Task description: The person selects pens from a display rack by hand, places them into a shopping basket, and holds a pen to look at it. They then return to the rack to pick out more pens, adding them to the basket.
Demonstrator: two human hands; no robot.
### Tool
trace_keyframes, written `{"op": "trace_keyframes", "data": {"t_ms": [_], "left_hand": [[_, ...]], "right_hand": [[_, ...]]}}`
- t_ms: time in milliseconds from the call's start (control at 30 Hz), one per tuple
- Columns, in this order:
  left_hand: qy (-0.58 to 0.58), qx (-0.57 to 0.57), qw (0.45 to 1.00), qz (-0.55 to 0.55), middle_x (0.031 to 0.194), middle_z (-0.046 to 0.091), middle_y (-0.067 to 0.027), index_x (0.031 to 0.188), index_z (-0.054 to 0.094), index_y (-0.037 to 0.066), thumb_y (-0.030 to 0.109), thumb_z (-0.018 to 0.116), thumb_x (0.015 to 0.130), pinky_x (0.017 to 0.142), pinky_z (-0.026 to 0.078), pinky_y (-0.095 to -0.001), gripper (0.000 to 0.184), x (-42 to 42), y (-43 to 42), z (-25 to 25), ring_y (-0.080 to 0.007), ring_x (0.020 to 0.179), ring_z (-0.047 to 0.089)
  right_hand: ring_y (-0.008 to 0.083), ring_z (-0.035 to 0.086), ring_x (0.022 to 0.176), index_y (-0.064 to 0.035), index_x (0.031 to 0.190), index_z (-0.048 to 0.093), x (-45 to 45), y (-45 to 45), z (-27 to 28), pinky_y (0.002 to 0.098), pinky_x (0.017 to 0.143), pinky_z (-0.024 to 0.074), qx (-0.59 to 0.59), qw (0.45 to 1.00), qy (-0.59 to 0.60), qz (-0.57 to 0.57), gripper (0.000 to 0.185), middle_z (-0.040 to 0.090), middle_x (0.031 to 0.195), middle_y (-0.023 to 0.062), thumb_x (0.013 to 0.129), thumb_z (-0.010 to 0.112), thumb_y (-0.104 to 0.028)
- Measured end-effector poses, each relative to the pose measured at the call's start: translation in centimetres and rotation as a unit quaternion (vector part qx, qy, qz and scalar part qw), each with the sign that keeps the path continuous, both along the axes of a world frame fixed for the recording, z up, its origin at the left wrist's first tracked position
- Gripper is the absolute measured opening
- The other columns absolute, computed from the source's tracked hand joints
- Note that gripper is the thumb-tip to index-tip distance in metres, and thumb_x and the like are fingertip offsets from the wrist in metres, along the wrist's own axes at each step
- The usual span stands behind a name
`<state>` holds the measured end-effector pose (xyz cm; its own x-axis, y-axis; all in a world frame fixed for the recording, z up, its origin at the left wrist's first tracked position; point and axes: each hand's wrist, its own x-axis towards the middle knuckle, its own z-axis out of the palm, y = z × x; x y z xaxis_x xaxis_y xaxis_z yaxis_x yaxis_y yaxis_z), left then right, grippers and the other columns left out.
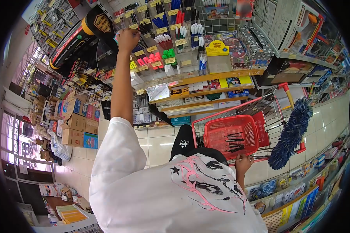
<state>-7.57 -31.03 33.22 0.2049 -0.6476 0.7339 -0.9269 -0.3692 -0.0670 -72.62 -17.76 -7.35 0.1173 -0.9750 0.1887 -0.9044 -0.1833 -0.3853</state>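
My left hand (128, 39) is stretched up to a tiered clear pen rack (190, 64), at its left side. Its fingers are curled; what lies between them, if anything, I cannot make out. Around it are blue pens (160, 21), pink highlighters (150, 60) and green highlighters (169, 55). Low on the right, my right hand (243, 163) has its fingers curled at the near rim of a shopping cart (198, 130). Inside the cart stands a red basket (217, 126), with several dark pens (235, 143) lying in it.
A dark blue fluffy duster (291, 134) hangs at the cart's right end. Shelves with stationery (206, 87) run below the rack. Stacked cartons (79, 124) stand on the tiled floor to the left. Another goods shelf (291, 190) lies close on the lower right.
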Motion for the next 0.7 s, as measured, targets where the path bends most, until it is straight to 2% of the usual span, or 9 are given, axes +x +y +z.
{"op": "trace_keyframes", "data": {"t_ms": [67, 200, 300, 433, 600, 700], "left_hand": [[-0.026, 0.088, 0.995, 0.049, 0.102, 0.064, -0.0097, 0.091, 0.075, 0.014, 0.034, 0.069, 0.076, 0.091, 0.040, -0.0504, 0.025, 0.3, -0.6, 0.3, -0.0334, 0.104, 0.056], [-0.006, 0.160, 0.984, 0.076, 0.103, 0.065, -0.0100, 0.087, 0.076, 0.016, 0.030, 0.068, 0.073, 0.095, 0.033, -0.0517, 0.022, -0.1, -1.2, 0.5, -0.0300, 0.112, 0.051], [-0.027, 0.218, 0.972, 0.087, 0.107, 0.064, -0.0083, 0.086, 0.076, 0.016, 0.031, 0.069, 0.072, 0.093, 0.036, -0.0532, 0.022, -0.4, -1.4, 0.4, -0.0321, 0.113, 0.050], [-0.014, 0.233, 0.968, 0.090, 0.105, 0.065, -0.0096, 0.085, 0.076, 0.017, 0.026, 0.065, 0.073, 0.096, 0.033, -0.0513, 0.019, -0.9, -1.6, -0.3, -0.0298, 0.112, 0.050], [-0.076, 0.167, 0.981, 0.071, 0.104, 0.064, -0.0093, 0.082, 0.076, 0.016, 0.026, 0.064, 0.072, 0.097, 0.032, -0.0515, 0.018, 0.1, -2.3, -0.4, -0.0304, 0.112, 0.050], [-0.067, 0.165, 0.983, 0.045, 0.105, 0.063, -0.0090, 0.082, 0.076, 0.016, 0.026, 0.064, 0.072, 0.097, 0.032, -0.0518, 0.018, 0.5, -2.2, -0.1, -0.0307, 0.111, 0.050]], "right_hand": [[0.0260, 0.060, 0.075, -0.0058, 0.074, 0.068, 0.1, 0.0, 0.2, 0.0437, 0.097, 0.0362, -0.002, 1.000, -0.007, -0.006, 0.017, 0.064, 0.066, 0.0069, 0.079, 0.063, -0.021], [0.0268, 0.060, 0.076, -0.0054, 0.076, 0.069, 0.2, -0.1, 0.1, 0.0423, 0.097, 0.0367, -0.022, 1.000, -0.017, -0.009, 0.016, 0.064, 0.066, 0.0080, 0.079, 0.063, -0.020], [0.0278, 0.060, 0.076, -0.0048, 0.075, 0.068, 0.3, -0.1, 0.1, 0.0421, 0.096, 0.0369, -0.025, 0.999, -0.021, -0.014, 0.016, 0.064, 0.067, 0.0090, 0.078, 0.063, -0.020], [0.0288, 0.059, 0.076, -0.0044, 0.073, 0.066, 0.3, -0.2, -0.2, 0.0426, 0.096, 0.0369, -0.025, 1.000, -0.010, -0.017, 0.017, 0.064, 0.067, 0.0100, 0.078, 0.063, -0.020], [0.0292, 0.059, 0.077, -0.0043, 0.071, 0.065, 0.5, -0.3, 0.0, 0.0439, 0.096, 0.0369, -0.037, 0.999, -0.020, -0.015, 0.019, 0.063, 0.066, 0.0098, 0.079, 0.062, -0.022], [0.0290, 0.059, 0.077, -0.0047, 0.070, 0.065, 0.6, -0.3, 0.0, 0.0442, 0.096, 0.0368, -0.023, 0.999, -0.019, -0.022, 0.019, 0.063, 0.066, 0.0092, 0.079, 0.062, -0.022]]}}
